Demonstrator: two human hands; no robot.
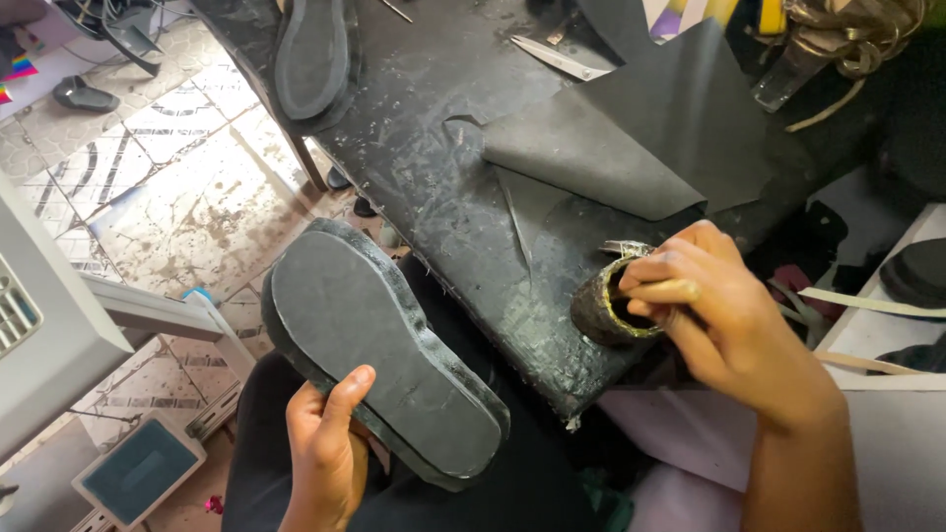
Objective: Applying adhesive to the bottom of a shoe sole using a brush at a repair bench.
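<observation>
Left hand [325, 453] grip pinching black shoe sole [379, 345] off tabletop [443, 197] near edge; right hand [729, 315] fingers dipped in glue tin [606, 310] at near corner. Tin could tip off.

Two bare hands seen from above. The left hand [325, 448] rises from the lower edge, forearm nearly upright, thumb stretched up and pressed flat, the other fingers curled out of sight underneath in a firm grip. The right hand [724, 315] lies well apart, higher and further right, its forearm running down to the lower right corner. Its wrist bends inward, fingers bunched and pointing left, fingertips [650, 288] pinched together.
</observation>
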